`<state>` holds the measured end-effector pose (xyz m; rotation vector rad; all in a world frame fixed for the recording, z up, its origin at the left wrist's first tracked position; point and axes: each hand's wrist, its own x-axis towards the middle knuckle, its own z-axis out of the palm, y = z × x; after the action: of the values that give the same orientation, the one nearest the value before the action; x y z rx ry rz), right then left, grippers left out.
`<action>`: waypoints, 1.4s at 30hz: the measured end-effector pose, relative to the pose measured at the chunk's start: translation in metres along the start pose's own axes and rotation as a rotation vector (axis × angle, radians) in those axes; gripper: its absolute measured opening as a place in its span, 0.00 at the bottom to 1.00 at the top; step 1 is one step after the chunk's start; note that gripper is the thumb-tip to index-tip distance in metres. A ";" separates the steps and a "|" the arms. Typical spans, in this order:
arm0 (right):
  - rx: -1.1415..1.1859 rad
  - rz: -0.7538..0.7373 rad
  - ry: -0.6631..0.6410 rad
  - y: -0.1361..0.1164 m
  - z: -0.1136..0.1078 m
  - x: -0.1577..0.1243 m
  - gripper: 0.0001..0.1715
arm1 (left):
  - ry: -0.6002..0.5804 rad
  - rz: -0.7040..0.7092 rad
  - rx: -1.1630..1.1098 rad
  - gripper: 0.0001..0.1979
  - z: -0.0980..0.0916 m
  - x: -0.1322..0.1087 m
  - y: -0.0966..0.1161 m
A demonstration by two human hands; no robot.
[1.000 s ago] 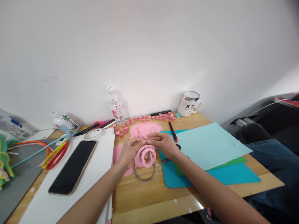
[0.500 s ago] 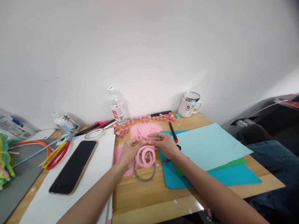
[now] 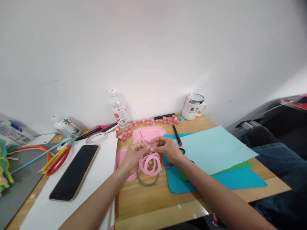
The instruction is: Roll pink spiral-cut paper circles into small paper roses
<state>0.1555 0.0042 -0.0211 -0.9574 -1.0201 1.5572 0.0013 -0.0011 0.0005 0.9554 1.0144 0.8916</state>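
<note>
My left hand and my right hand meet at the fingertips over the middle of the table. Both are closed in a pinch on a pink paper strip, whose loose part hangs below the fingers in curled loops. Beneath the loops lies a roll of tape, seen as a ring. Just behind my fingers is a pile of pink paper pieces. Small folded pink paper pieces are scattered in a row beyond it. Scissors lie partly hidden beside my right wrist.
Left are a phone on white paper, red and yellow scissors and a white ring. A bottle and a mug stand by the wall. Right lie light-blue paper, blue sheets and a pen.
The hanging loops of the pink strip have twisted and dropped slightly lower. Both hands keep nearly the same place, still pinching at the fingertips. The view has shifted a little.
</note>
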 end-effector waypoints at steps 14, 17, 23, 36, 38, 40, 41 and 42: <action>-0.212 -0.008 -0.147 0.002 -0.007 0.001 0.23 | -0.213 0.005 0.119 0.14 -0.002 -0.002 0.001; -0.244 0.019 -0.226 0.001 -0.008 0.000 0.24 | -0.280 -0.034 0.149 0.16 -0.003 -0.002 0.001; -0.255 0.065 -0.353 -0.007 -0.003 -0.004 0.30 | -0.365 -0.089 0.231 0.17 -0.004 -0.005 0.002; -0.201 0.000 -0.321 -0.005 0.002 -0.007 0.31 | -0.383 -0.133 0.163 0.17 -0.003 -0.006 0.006; -0.166 0.001 -0.326 -0.007 -0.001 -0.005 0.21 | -0.382 -0.106 0.123 0.16 -0.002 -0.006 0.007; -0.148 -0.004 -0.324 -0.008 -0.004 -0.004 0.17 | -0.362 -0.069 0.111 0.14 -0.002 -0.006 0.008; -0.143 -0.007 -0.320 -0.008 -0.006 -0.003 0.16 | -0.346 -0.052 0.111 0.13 -0.002 -0.006 0.008; -0.135 -0.011 -0.315 -0.008 -0.007 -0.002 0.15 | -0.330 -0.036 0.111 0.13 -0.002 -0.005 0.008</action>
<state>0.1651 0.0042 -0.0158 -0.8097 -1.3628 1.6805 -0.0034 -0.0028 0.0087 1.1320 0.8005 0.6256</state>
